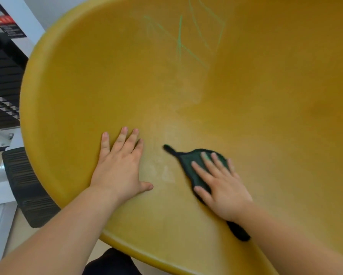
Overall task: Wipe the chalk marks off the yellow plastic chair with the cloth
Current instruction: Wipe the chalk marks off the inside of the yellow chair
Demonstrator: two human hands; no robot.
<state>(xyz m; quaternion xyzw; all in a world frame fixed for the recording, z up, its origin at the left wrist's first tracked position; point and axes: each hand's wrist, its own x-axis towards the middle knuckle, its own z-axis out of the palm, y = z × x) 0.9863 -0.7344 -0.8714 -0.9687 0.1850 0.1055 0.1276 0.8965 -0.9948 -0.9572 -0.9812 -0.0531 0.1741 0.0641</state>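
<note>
The yellow plastic chair [266,116], a smooth curved shell, runs past the top and right edges. Faint green chalk marks [179,36], thin crossed lines, sit high on its back and are cut off at the top. Your left hand [119,167] lies flat on the seat, fingers straight, holding nothing. Your right hand [224,187] presses straight-fingered on the dark cloth [190,161] near the seat's front. The cloth is blurred and partly hidden under your palm.

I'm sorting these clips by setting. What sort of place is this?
Indoors, probably an office or workroom, though little of it shows. Left of the yellow plastic chair are a white panel bearing a printed poster and a black ribbed object low down.
</note>
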